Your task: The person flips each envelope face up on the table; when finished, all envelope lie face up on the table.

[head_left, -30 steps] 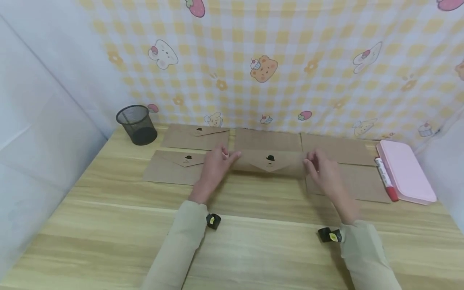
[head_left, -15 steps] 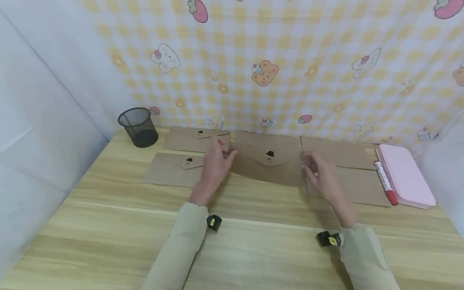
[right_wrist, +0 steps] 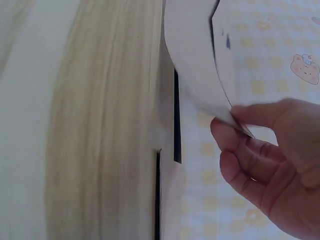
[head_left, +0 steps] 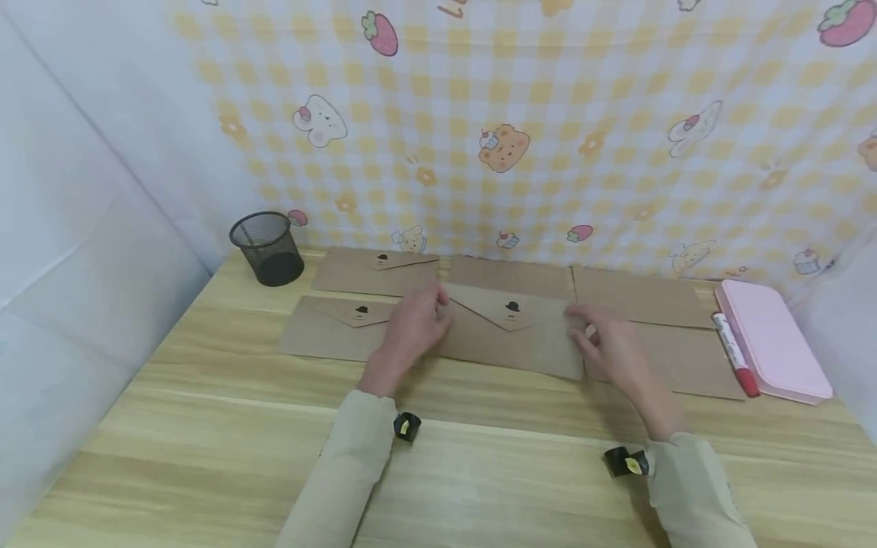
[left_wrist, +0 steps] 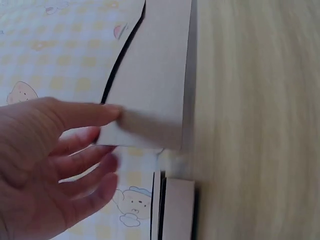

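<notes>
Hat print (head_left: 512,306): black, on three envelopes (head_left: 373,275); lettering beneath too small to read
Envelopes: six, brown paper, rectangular
Held envelope (head_left: 507,346): front row's middle, pointed flap
Left hand (head_left: 412,323): thumb and fingers pinching its left end
Right hand (head_left: 608,341): thumb and fingertips pinching its right end

We see L slv (head_left: 339,476), nearer the tbl's (head_left: 171,365) left edge, & R slv (head_left: 693,491): both long, plain, pale khaki-beige, lightly creased. By each cuff (head_left: 375,409) sits a small blk unit w/ a yellow mark (head_left: 633,466): L unit (head_left: 413,424) compact, R unit (head_left: 615,461) wider, apparently 2 pcs. L hand (head_left: 409,327) & R hand (head_left: 610,342) are bare.
</notes>
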{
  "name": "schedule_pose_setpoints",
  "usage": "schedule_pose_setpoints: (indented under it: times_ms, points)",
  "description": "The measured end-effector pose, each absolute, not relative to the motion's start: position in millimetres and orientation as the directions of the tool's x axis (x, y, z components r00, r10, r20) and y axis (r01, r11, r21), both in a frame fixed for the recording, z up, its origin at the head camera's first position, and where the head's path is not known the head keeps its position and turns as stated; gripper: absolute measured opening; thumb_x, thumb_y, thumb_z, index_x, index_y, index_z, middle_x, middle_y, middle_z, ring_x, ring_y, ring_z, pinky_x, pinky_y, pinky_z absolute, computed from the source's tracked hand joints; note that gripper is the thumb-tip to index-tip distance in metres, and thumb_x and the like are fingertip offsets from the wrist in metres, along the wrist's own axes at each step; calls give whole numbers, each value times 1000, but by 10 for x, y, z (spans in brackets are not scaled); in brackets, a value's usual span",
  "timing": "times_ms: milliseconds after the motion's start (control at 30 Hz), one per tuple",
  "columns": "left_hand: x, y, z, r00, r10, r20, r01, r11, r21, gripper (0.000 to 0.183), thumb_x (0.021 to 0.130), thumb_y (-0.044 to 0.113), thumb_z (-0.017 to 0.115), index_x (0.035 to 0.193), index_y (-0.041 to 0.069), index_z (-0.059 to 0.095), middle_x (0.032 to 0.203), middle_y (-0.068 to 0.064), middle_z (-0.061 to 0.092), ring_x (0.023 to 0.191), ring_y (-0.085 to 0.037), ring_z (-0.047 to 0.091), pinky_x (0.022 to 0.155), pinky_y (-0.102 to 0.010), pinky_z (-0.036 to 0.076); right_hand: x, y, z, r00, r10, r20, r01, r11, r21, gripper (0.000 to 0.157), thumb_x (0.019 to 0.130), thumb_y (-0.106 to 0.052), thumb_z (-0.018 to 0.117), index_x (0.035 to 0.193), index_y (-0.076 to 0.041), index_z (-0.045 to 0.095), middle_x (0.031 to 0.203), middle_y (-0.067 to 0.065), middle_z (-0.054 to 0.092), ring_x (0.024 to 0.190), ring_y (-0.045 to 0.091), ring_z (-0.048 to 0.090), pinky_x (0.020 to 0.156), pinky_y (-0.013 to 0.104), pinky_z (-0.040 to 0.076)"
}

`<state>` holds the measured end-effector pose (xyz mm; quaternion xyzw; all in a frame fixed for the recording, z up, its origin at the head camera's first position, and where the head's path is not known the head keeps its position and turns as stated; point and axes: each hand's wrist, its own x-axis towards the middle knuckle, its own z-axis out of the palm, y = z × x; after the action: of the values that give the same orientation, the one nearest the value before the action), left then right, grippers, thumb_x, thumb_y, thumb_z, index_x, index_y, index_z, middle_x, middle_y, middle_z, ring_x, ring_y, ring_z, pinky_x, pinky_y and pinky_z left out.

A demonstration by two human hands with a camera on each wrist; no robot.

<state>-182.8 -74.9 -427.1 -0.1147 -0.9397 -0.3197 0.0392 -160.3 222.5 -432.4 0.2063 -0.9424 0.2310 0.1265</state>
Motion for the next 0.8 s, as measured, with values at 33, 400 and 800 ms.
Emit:
schedule_pose_setpoints:
  times_ms: [33, 400, 800]
  points:
    - [-1824, -751, -4272, -972, 205, 117, 234, 773, 590, 24, 81, 6, 69, 103, 6, 58, 86, -3, 59, 70, -14, 53, 62, -25, 47, -1599, 2220, -4319, -893, -332, 305, -434, 817, -380, 36, 85, -10, 68, 117, 1, 58, 105, 20, 62, 59, 16, 57, 57, 35, 49]
    - [-1805, -754, -4339, -958, 283, 45, 251, 755, 605, 25, 81, -4, 64, 106, 0, 64, 101, -13, 63, 81, -20, 57, 67, -27, 50, -1569, 2150, -4358, -929, -366, 56, -352, 827, -439, 62, 79, -20, 74, 131, 2, 48, 120, 28, 47, 90, 33, 52, 74, 48, 45]
    - [-1800, -707, -4389, -904, 413, -111, 300, 798, 522, 50, 72, 4, 73, 119, 3, 60, 107, -12, 52, 89, -21, 46, 74, -30, 46, -1558, 2146, -4418, -889, -451, 80, -442, 800, -406, 37, 81, -9, 71, 113, 7, 60, 114, 24, 59, 111, 46, 48, 95, 55, 36]
